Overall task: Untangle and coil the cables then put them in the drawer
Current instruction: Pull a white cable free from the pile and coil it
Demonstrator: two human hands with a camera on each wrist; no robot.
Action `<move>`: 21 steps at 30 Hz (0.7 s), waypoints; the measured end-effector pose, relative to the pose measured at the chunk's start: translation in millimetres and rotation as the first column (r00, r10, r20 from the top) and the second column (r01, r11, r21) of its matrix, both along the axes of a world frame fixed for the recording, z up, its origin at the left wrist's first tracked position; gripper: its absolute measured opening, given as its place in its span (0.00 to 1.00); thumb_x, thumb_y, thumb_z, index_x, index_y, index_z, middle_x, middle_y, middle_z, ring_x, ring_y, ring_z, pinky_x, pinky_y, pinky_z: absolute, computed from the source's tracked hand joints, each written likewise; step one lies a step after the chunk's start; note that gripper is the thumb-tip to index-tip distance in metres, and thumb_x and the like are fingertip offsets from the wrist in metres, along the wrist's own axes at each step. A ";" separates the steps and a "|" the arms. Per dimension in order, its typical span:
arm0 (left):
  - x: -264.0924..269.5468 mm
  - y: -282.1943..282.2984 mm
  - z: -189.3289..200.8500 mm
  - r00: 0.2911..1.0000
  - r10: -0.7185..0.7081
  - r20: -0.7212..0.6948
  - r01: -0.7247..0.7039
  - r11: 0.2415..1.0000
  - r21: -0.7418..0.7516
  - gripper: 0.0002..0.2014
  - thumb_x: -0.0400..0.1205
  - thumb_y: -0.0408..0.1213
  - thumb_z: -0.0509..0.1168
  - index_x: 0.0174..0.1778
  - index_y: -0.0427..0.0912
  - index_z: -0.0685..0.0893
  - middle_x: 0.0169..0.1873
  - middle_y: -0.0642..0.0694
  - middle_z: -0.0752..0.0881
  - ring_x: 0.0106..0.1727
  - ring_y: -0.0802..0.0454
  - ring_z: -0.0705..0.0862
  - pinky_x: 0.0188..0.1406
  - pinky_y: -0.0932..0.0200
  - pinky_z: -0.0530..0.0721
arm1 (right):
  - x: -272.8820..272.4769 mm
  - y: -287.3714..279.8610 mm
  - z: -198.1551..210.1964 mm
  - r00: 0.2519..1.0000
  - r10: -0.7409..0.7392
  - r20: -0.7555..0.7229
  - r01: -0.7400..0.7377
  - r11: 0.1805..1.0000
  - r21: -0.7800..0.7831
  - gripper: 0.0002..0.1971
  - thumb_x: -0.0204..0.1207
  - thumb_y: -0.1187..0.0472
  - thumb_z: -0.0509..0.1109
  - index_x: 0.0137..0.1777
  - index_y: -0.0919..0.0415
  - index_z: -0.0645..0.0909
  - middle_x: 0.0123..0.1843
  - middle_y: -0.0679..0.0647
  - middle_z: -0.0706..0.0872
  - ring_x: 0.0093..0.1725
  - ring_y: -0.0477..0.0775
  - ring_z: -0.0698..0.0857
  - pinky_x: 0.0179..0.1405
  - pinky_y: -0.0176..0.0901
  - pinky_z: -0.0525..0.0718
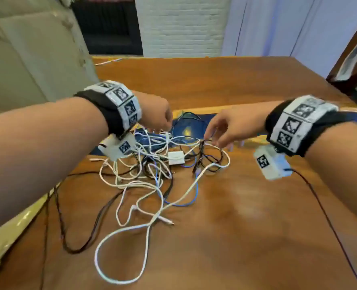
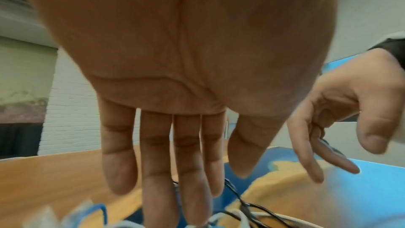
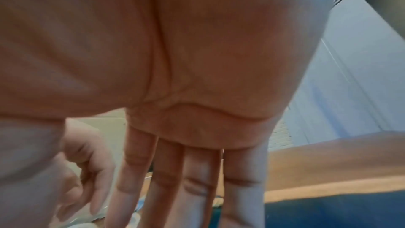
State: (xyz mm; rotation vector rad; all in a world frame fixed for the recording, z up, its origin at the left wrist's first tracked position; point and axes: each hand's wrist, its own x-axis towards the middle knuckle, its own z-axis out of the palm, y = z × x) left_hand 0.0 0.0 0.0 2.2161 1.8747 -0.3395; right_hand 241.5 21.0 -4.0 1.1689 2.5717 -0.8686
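A tangle of white, black and blue cables [image 1: 152, 170] lies on the wooden table [image 1: 246, 227], with a small white adapter block [image 1: 176, 157] in its middle. My left hand [image 1: 159, 127] hangs over the tangle's far left. Its fingers [image 2: 157, 171] point straight down into the white cables, holding nothing. My right hand [image 1: 210, 137] reaches in from the right with straight fingers [image 3: 171, 188]. Its fingertips touch a raised bunch of black cable [image 1: 202, 143]. No drawer is in view.
A blue inlay [image 1: 186, 124] crosses the table under the tangle's far side. A beige upholstered seat [image 1: 27, 59] stands against the table's left edge. A thin black wire [image 1: 320, 206] trails from my right wrist camera across the table. Bare wood lies in front of the tangle.
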 end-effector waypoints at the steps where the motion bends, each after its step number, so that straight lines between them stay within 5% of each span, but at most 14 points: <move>1: 1.9 -8.5 -11.3 1.000 -0.017 0.009 0.018 0.999 -0.048 0.10 0.87 0.46 0.65 0.48 0.49 0.91 0.36 0.55 0.93 0.39 0.55 0.91 0.44 0.58 0.84 | -2.1 -12.5 -13.1 1.000 0.011 0.011 -0.011 1.000 -0.028 0.15 0.77 0.61 0.78 0.63 0.48 0.86 0.50 0.49 0.94 0.43 0.51 0.94 0.42 0.51 0.94; 4: 14.0 -47.1 -35.7 0.982 -0.027 0.189 0.046 0.994 -0.095 0.21 0.83 0.63 0.65 0.48 0.49 0.91 0.38 0.58 0.94 0.39 0.59 0.92 0.49 0.56 0.87 | -3.3 -53.0 -43.5 1.000 0.022 -0.022 -0.022 1.000 0.008 0.11 0.76 0.53 0.79 0.58 0.44 0.88 0.46 0.50 0.94 0.40 0.52 0.93 0.40 0.47 0.93; 7: 27.7 -94.3 -51.3 0.963 -0.049 0.266 0.076 0.993 -0.092 0.34 0.71 0.79 0.62 0.51 0.53 0.92 0.41 0.58 0.93 0.42 0.60 0.91 0.52 0.55 0.87 | 3.6 -79.5 -54.5 0.997 -0.054 -0.053 0.061 0.989 0.138 0.07 0.79 0.47 0.76 0.45 0.47 0.91 0.37 0.57 0.93 0.29 0.47 0.87 0.29 0.34 0.81; 10: 37.1 -130.7 -71.2 0.965 -0.089 0.247 0.110 0.991 -0.074 0.17 0.78 0.65 0.69 0.48 0.56 0.90 0.37 0.58 0.92 0.40 0.60 0.89 0.47 0.55 0.85 | 16.5 -94.8 -48.3 0.942 -0.203 -0.268 0.256 0.950 0.180 0.14 0.80 0.47 0.76 0.40 0.57 0.92 0.27 0.56 0.88 0.23 0.44 0.81 0.22 0.29 0.74; 13: 30.5 -150.9 -71.6 0.956 -0.011 0.294 -0.011 0.997 0.072 0.09 0.86 0.47 0.68 0.41 0.52 0.87 0.33 0.55 0.89 0.35 0.57 0.86 0.38 0.58 0.80 | 35.1 -108.4 -34.3 0.784 -0.324 -0.530 0.447 0.887 0.119 0.11 0.78 0.47 0.78 0.40 0.52 0.94 0.29 0.55 0.89 0.28 0.49 0.82 0.31 0.34 0.81; 17: -11.2 -163.0 -42.1 0.903 0.151 0.403 -0.282 0.915 0.290 0.14 0.90 0.46 0.61 0.44 0.47 0.88 0.35 0.47 0.88 0.38 0.46 0.87 0.35 0.53 0.81 | 68.2 -114.6 -12.2 0.540 -0.406 -0.737 0.612 0.791 0.013 0.05 0.77 0.58 0.81 0.45 0.59 0.93 0.29 0.56 0.86 0.33 0.57 0.83 0.45 0.55 0.89; 21: -34.0 -185.9 -15.1 0.806 0.190 0.560 -0.460 0.797 0.392 0.18 0.88 0.54 0.64 0.38 0.47 0.87 0.34 0.44 0.89 0.35 0.47 0.85 0.32 0.56 0.78 | 87.0 -128.3 -6.5 0.465 -0.428 -0.775 0.598 0.797 -0.081 0.04 0.79 0.69 0.76 0.47 0.62 0.91 0.36 0.61 0.84 0.39 0.57 0.81 0.43 0.49 0.87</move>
